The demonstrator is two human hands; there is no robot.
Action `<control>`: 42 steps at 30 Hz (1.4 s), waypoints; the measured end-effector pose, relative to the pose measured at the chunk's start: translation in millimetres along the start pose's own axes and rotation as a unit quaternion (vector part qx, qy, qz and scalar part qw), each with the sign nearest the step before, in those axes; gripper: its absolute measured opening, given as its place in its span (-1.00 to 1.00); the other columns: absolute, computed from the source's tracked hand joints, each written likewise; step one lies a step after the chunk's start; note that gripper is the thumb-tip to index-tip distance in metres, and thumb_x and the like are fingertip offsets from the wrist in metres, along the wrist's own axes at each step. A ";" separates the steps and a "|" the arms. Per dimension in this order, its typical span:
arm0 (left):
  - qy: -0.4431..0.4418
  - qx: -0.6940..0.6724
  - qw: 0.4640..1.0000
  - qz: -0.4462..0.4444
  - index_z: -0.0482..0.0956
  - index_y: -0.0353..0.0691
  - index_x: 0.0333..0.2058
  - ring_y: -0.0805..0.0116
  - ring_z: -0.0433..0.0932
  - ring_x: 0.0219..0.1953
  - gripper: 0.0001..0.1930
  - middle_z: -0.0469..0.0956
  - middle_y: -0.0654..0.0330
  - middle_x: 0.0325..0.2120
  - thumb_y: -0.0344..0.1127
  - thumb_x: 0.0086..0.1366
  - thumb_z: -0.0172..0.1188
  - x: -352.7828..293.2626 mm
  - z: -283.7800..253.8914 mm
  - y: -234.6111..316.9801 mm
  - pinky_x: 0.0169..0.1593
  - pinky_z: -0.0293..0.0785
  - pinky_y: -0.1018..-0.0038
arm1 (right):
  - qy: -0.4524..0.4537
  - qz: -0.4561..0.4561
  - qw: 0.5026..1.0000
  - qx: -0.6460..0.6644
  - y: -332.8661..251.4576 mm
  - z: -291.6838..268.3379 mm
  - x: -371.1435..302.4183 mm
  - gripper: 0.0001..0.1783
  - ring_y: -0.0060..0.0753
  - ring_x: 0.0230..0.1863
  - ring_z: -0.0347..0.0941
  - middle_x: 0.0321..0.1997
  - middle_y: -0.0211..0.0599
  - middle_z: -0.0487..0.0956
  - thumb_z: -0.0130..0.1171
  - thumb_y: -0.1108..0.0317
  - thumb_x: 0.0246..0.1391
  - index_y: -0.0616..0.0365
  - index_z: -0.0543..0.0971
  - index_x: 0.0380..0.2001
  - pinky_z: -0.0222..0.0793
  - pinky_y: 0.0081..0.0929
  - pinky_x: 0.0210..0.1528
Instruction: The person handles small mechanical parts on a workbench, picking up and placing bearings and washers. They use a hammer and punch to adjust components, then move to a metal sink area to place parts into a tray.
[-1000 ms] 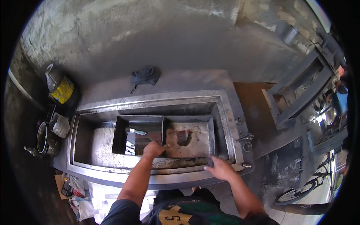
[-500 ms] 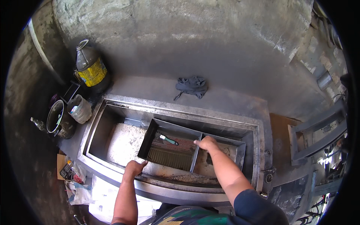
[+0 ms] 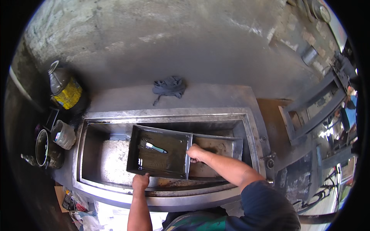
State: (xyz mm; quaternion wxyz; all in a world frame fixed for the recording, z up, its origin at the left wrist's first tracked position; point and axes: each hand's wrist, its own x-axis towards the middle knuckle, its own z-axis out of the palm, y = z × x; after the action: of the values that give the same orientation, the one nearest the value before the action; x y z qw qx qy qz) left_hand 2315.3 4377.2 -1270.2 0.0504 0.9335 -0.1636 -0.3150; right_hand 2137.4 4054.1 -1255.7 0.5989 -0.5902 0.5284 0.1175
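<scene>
A dark metal tray [image 3: 166, 165] with thin walls sits inside a long steel trough, with a shallow layer of dark, shiny liquid in it. In that liquid lies a paintbrush [image 3: 156, 148] with pale bristles and a teal handle. My left hand [image 3: 140, 181] is closed at the tray's near left corner, its fingertips partly hidden by the rim. My right hand [image 3: 196, 153] grips the tray's right wall, beside a second, shallower compartment [image 3: 227, 154]. I cannot tell whether that compartment belongs to the same tray.
The steel trough [image 3: 115, 194] has pale, grainy residue [image 3: 113, 158] on its left floor. A dark cloth [image 3: 169, 86] lies on the ledge behind. At left stand a yellow-labelled jug [image 3: 67, 92], a clear plastic tub [image 3: 64, 134] and a dark bucket [image 3: 41, 148]. Valves [image 3: 270, 163] stick out at right.
The view has turned, so the trough and the things around it appear farther left. The dark liquid's surface shows differently in the tray, with fewer reddish reflections. Both hands still hold the tray.
</scene>
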 end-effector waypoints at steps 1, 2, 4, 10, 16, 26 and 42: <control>0.021 -0.043 0.999 -0.011 0.70 -0.52 0.02 -0.24 0.63 0.22 -0.30 0.67 -0.35 0.07 0.19 0.42 0.30 -12.4 -10.3 12.6 0.31 0.55 0.06 | -0.019 -0.018 0.999 0.020 4.9 -8.1 -2.4 -0.82 -0.33 -0.63 0.52 -0.48 -0.17 0.61 0.03 0.53 0.27 0.24 0.65 -0.26 0.41 -0.30 -0.71; 0.025 -0.042 0.998 -0.037 0.70 -0.51 0.03 -0.28 0.67 0.16 -0.33 0.71 -0.34 -0.01 0.16 0.43 0.30 -34.4 -30.7 27.5 0.27 0.56 0.02 | -0.006 -0.022 1.000 0.005 -3.5 -11.6 -20.8 -0.81 -0.34 -0.65 0.52 -0.48 -0.19 0.62 0.02 0.51 0.29 0.23 0.64 -0.27 0.37 -0.32 -0.74; 0.077 -0.116 0.990 0.001 0.70 -0.53 0.01 -0.31 0.70 0.07 -0.36 0.74 -0.32 -0.08 0.12 0.43 0.33 -55.0 -45.3 21.2 0.22 0.57 0.00 | -0.030 -0.041 0.999 0.006 -28.7 -16.9 -54.2 -0.78 -0.36 -0.69 0.51 -0.56 -0.22 0.61 0.06 0.40 0.38 0.23 0.65 -0.30 0.34 -0.33 -0.74; -0.052 -0.609 0.791 0.019 -0.26 -0.24 0.64 -0.20 0.44 0.39 0.26 0.29 -0.23 0.47 0.21 0.36 0.46 -141.2 -24.6 51.6 0.42 0.40 -0.03 | -0.057 -0.022 0.998 -0.006 -86.8 -41.7 -118.5 -0.83 -0.45 -0.70 0.46 -0.57 -0.29 0.59 0.09 0.37 0.35 0.14 0.62 -0.31 0.28 -0.40 -0.71; -0.172 -0.733 0.652 0.089 -0.60 -0.10 0.61 -0.15 0.20 0.52 0.57 -0.06 -0.13 0.60 0.16 0.14 0.66 -200.7 27.2 111.7 0.51 0.24 -0.13 | -0.048 -0.030 0.998 0.020 -121.1 -36.5 -174.9 -0.84 -0.44 -0.69 0.43 -0.55 -0.28 0.56 0.07 0.37 0.37 0.18 0.59 -0.26 0.26 -0.37 -0.67; -0.156 -0.701 0.687 0.109 -0.54 0.08 0.63 -0.12 0.34 0.38 0.50 0.15 -0.09 0.48 0.22 0.15 0.61 -195.0 -35.7 150.0 0.25 0.43 -0.20 | 0.004 -0.041 0.997 0.073 -147.5 -54.0 -189.8 -0.78 -0.47 -0.68 0.41 -0.60 -0.33 0.51 -0.02 0.40 0.32 0.13 0.58 -0.40 0.23 -0.44 -0.69; -0.087 -0.646 0.736 0.183 -0.47 -0.27 0.62 -0.13 0.26 0.51 0.43 0.11 -0.28 0.54 0.07 0.23 0.58 -167.4 -39.0 152.9 0.53 0.21 0.02 | 0.031 -0.037 0.933 0.356 -62.1 -62.1 -200.9 -0.74 -0.48 -0.60 0.46 -0.50 -0.38 0.55 -0.13 0.34 0.40 0.05 0.56 -0.31 0.39 -0.42 -0.60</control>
State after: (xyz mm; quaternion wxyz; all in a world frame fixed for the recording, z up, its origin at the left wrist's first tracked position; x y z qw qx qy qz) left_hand 2171.8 4289.4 -1113.3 0.6838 0.5969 -0.0917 -0.4095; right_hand 2071.1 4082.4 -1048.6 0.7568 -0.3610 0.5318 -0.1192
